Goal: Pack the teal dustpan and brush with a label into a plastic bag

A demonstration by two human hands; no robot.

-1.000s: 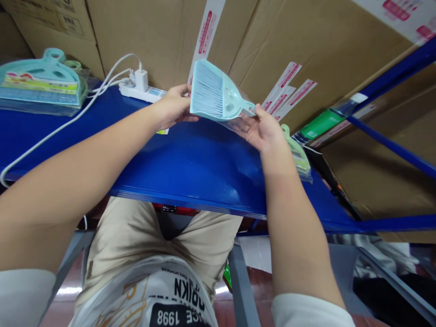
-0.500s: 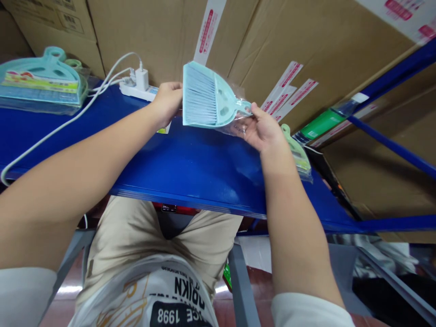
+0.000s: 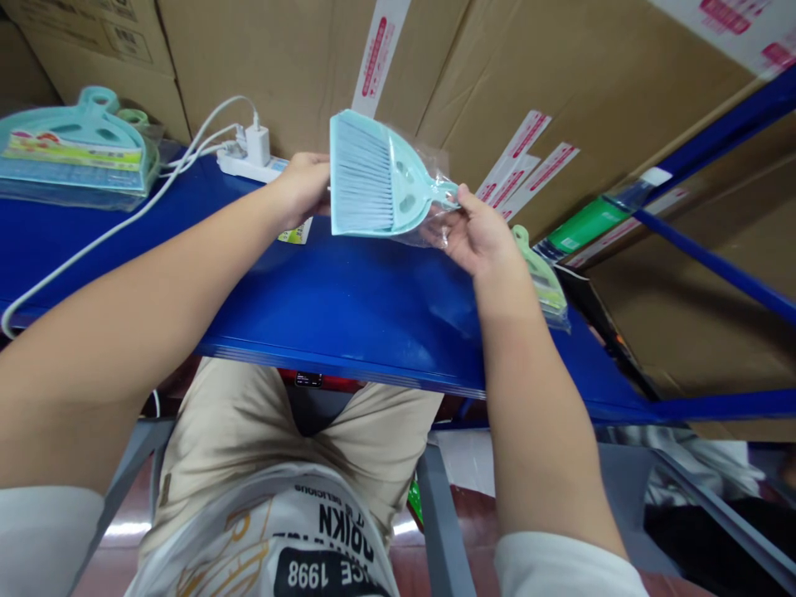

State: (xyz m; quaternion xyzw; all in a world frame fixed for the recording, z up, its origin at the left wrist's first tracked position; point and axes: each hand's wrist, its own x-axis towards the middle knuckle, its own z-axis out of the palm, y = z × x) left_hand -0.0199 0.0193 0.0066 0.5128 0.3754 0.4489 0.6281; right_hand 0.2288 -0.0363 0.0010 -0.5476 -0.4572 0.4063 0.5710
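A light-blue dustpan (image 3: 404, 170) with a matching small brush (image 3: 366, 178) nested in it is held up over the blue shelf, bristles facing me. Clear plastic wrap (image 3: 435, 224) hangs around its handle end. My right hand (image 3: 476, 232) is closed on the handle, thumb on top and fingers underneath. At the wide left edge is my left hand (image 3: 304, 186), closed, with its fingertips hidden behind the pan. A yellow-and-white printed card (image 3: 297, 233) shows just below the left hand; whether that hand holds it is unclear.
Wrapped blue dustpan sets (image 3: 75, 149) lie at the left. A white power strip (image 3: 252, 166) with cables stands behind my left hand. To the right are a green wrapped dustpan (image 3: 541, 274) and a green-labelled bottle (image 3: 597, 220). Cardboard boxes (image 3: 267, 50) line the back of the blue shelf (image 3: 361, 307).
The dustpan and both hands have shifted very slightly left. More of the printed card shows below my left hand. Both hands keep their places on the set.
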